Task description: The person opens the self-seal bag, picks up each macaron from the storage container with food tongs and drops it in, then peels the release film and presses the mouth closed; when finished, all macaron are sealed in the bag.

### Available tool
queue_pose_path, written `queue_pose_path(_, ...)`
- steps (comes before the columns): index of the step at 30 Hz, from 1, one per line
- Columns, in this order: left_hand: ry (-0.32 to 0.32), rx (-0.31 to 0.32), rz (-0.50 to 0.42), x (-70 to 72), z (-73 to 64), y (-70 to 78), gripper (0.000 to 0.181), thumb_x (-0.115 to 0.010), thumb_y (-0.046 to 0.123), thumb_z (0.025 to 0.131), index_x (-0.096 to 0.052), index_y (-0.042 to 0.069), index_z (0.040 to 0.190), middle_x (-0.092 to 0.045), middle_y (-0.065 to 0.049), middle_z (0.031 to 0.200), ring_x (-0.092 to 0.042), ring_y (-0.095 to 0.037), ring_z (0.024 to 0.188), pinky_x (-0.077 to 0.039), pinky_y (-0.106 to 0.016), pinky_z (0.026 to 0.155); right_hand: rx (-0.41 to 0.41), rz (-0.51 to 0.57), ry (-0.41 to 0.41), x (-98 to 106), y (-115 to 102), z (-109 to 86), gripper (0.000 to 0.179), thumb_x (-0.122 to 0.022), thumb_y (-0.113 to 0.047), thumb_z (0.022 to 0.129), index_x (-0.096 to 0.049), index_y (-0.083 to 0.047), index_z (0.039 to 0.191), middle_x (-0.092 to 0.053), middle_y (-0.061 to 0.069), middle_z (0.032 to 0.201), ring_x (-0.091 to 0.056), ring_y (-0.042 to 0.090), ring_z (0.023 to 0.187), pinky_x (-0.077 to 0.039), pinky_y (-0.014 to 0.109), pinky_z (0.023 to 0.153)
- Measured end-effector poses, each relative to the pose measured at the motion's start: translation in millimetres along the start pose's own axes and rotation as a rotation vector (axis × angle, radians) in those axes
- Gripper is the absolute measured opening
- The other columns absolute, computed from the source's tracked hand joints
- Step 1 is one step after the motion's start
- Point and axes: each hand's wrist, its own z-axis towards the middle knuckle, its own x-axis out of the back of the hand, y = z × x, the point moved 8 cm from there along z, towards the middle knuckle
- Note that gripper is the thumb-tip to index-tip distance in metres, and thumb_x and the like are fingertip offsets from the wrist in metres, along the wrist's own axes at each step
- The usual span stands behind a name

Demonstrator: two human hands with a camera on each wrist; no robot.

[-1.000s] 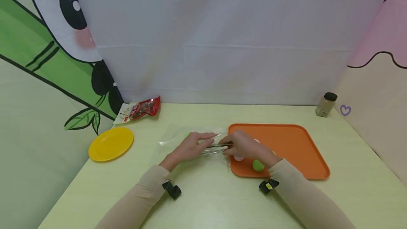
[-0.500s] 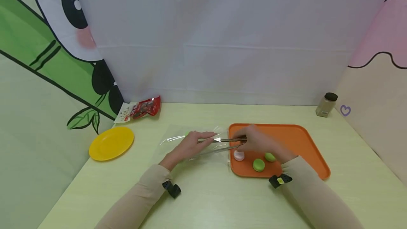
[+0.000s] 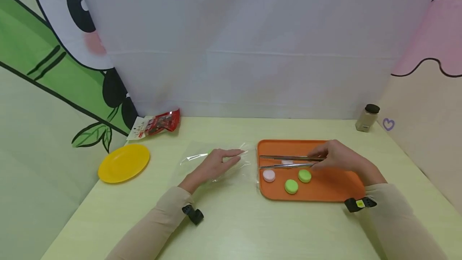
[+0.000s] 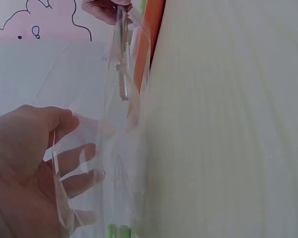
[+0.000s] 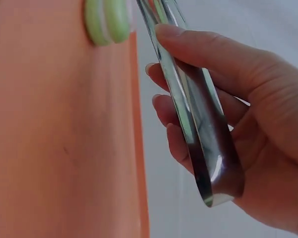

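My right hand (image 3: 337, 156) holds metal tongs (image 5: 188, 109) over the orange tray (image 3: 335, 185), their arms apart and pointing left. Two green macarons (image 3: 304, 176) and a pale pink macaron (image 3: 268, 176) lie on the tray. Another pale pink macaron (image 3: 286, 162) shows partly between the arms of the tongs. Left of the tray, my left hand (image 3: 215, 164) holds a clear plastic bag (image 4: 124, 163) by its edge, thumb and curled fingers on the film. Low in the left wrist view, a green macaron (image 4: 119, 231) shows through the bag.
A yellow plate (image 3: 124, 163) stands at the table's left edge. Behind it lies a red and white snack packet (image 3: 159, 123). A jar with a black lid (image 3: 367, 118) stands at the back right. A printed cloth (image 3: 231, 51) hangs behind the table.
My right hand has moved right with the tongs, from the bag's mouth to above the tray, and the tongs' arms have come into full view. My left hand has stayed at the bag.
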Motion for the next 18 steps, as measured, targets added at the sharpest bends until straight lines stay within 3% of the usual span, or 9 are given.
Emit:
queue_pose_path(8,0.0,-0.018,-0.025,3.4,0.4,1.7,0.039,-0.058,0.033,0.103,-0.063,0.018,0.139,-0.058,-0.002,0.14,-0.049,-0.019,0.134,-0.042,-0.042,0.109,0.02,-0.098,0.036,-21,-24,16.2,0.033,-0.082,-0.028,0.085,-0.078,-0.017,0.115,-0.075,-0.006,0.102,-0.062,0.012,0.08,-0.049,0.027,0.067)
queue_pose_path(13,0.005,-0.013,-0.019,5.2,0.2,2.1,0.037,-0.06,0.034,0.102,-0.064,0.024,0.137,-0.059,0.001,0.139,-0.052,-0.011,0.129,-0.045,-0.037,0.103,0.025,-0.068,0.024,-36,-43,25.4,0.028,-0.079,-0.027,0.088,-0.077,-0.021,0.115,-0.075,-0.01,0.096,-0.059,0.012,0.07,-0.045,0.025,0.059)
queue_pose_path(15,0.003,-0.004,-0.012,5.7,-0.2,1.9,0.039,-0.06,0.035,0.101,-0.062,0.024,0.139,-0.067,-0.001,0.129,-0.064,-0.009,0.097,-0.05,-0.033,0.087,0.027,-0.054,0.022,-39,-48,27.9,0.028,-0.079,-0.025,0.089,-0.077,-0.02,0.116,-0.074,-0.009,0.097,-0.059,0.012,0.071,-0.046,0.024,0.06)
queue_pose_path(17,-0.003,0.011,0.0,5.7,0.7,1.5,0.044,-0.06,0.037,0.101,-0.059,0.024,0.143,-0.072,-0.006,0.106,-0.051,-0.007,0.066,-0.045,-0.031,0.07,0.043,-0.06,0.023,-40,-52,29.7,0.028,-0.079,-0.022,0.089,-0.077,-0.016,0.116,-0.074,-0.008,0.099,-0.058,0.012,0.072,-0.047,0.025,0.06)
queue_pose_path(18,-0.004,0.017,0.001,5.9,1.2,1.5,0.046,-0.061,0.038,0.1,-0.058,0.023,0.144,-0.072,-0.006,0.106,-0.041,-0.008,0.06,-0.041,-0.031,0.066,0.054,-0.058,0.021,-40,-53,30.5,0.028,-0.079,-0.021,0.089,-0.077,-0.015,0.116,-0.074,-0.007,0.1,-0.059,0.012,0.074,-0.048,0.025,0.061)
